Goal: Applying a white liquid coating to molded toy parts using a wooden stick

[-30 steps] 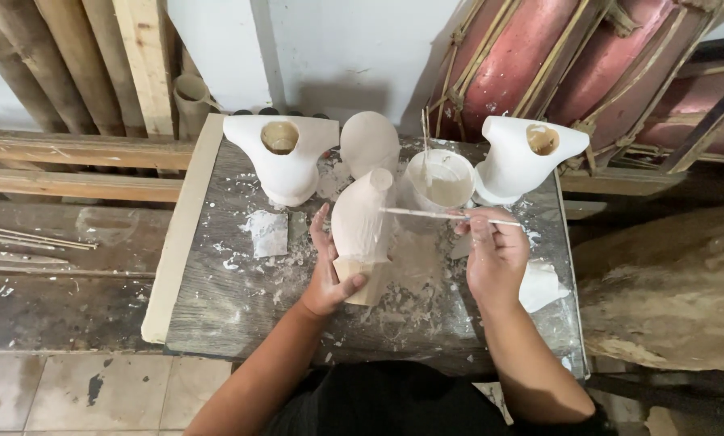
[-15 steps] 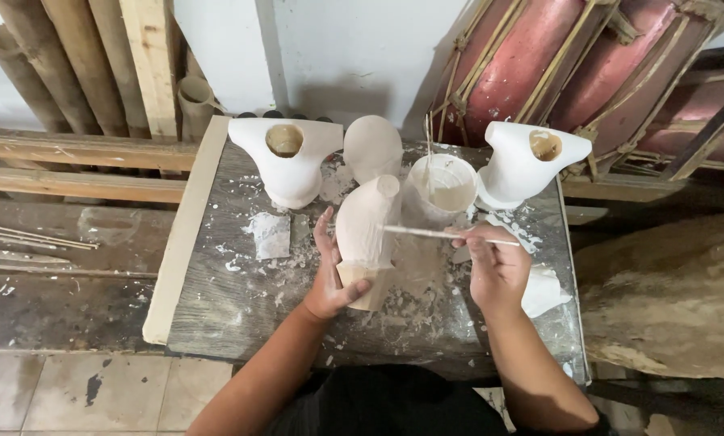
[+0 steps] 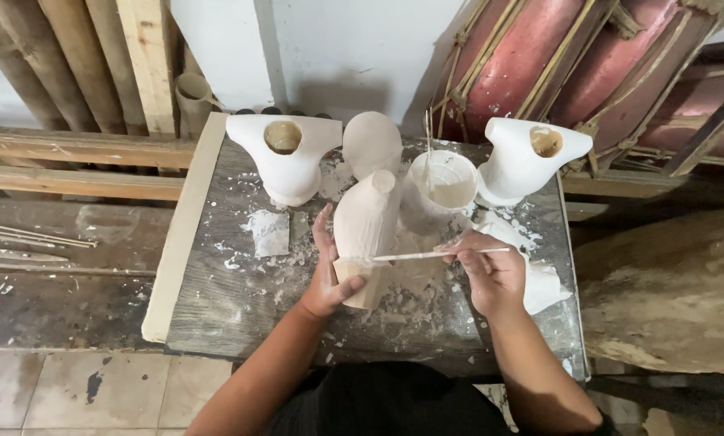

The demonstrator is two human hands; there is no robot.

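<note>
A pale wooden carved figure (image 3: pixel 367 220) with a squared base stands tilted on the spattered grey table (image 3: pixel 232 299). My left hand (image 3: pixel 327 273) grips its lower left side and base. My right hand (image 3: pixel 491 270) holds a thin white-coated stick (image 3: pixel 426 255) level, its tip touching the figure just above the base. Behind the figure sits a white bucket of pale paste (image 3: pixel 444 186) with another stick standing in it.
Two white plaster shapes with round openings (image 3: pixel 283 157) (image 3: pixel 530 160) stand at the back left and right, a rounded pale form (image 3: pixel 371 144) between them. A white rag (image 3: pixel 539 282) lies under my right hand. Bamboo poles (image 3: pixel 47 64) and red drums (image 3: pixel 539 64) line the wall.
My right hand has lowered the stick's tip from the figure's upper body down to just above its base. My left hand has stayed on the figure.
</note>
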